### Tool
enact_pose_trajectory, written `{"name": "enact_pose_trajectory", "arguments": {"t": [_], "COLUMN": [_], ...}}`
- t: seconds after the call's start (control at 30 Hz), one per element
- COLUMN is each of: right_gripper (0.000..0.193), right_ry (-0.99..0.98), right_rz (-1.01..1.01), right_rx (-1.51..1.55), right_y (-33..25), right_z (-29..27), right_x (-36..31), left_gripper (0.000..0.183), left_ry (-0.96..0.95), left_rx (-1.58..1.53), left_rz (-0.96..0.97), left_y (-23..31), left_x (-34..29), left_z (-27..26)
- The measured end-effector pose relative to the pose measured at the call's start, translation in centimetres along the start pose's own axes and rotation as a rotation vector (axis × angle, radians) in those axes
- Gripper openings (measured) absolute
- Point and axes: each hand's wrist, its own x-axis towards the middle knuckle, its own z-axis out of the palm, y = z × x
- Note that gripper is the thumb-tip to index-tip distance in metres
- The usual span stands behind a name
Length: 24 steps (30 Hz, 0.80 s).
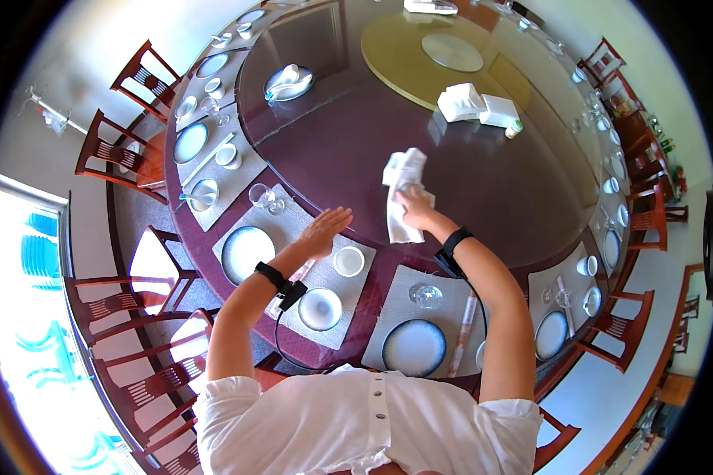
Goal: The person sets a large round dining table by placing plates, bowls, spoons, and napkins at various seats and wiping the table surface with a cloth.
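Note:
My right hand [417, 210] grips a crumpled white cloth [405, 170] against the dark, glossy turntable [317, 158] of a large round table. Fingers stretched out together, my left hand [325, 232] holds nothing; it is over the near edge of the turntable, above a grey placemat [293, 222]. Around that hand are a blue-rimmed plate [247, 255], a stemmed glass [266, 198], a white cup [348, 261] and a small bowl [320, 309]. My left forearm partly hides a chopstick sleeve [303, 270].
Place settings ring the table, including a plate [414, 347] and a glass [427, 296] near my right arm. Farther in are white tissue packs [461, 102] and a plate with spoons [289, 82]. Wooden chairs [123, 154] surround the table.

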Motion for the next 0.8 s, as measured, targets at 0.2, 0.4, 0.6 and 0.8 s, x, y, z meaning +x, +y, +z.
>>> {"name": "enact_pose_trajectory", "arguments": {"t": [0.2,0.4,0.6,0.8], "right_gripper": [0.067,0.07,0.072,0.067], "right_ry": [0.067,0.046,0.021,0.093], "right_rz": [-0.16,0.088,0.02,-0.268], "right_rx": [-0.003,-0.025,0.015,-0.078], "right_y": [1.7,4.4,4.8,2.3], "right_z": [0.5,0.6,-0.3,1.3], "right_x": [-3.5,-6.3,-5.7,-4.0], "left_gripper": [0.065,0.069,0.063,0.046], "left_ry": [0.259,0.243,-0.052,-0.1], "left_rx": [0.13,0.128,-0.008,-0.595], "left_rz": [-0.281,-0.358,-0.202,-0.258], "left_y": [-0.5,3.6,4.9,4.0], "left_x": [2.4,5.3,6.0,6.8], "left_z": [-2.3,0.4,0.0,-4.4]}}
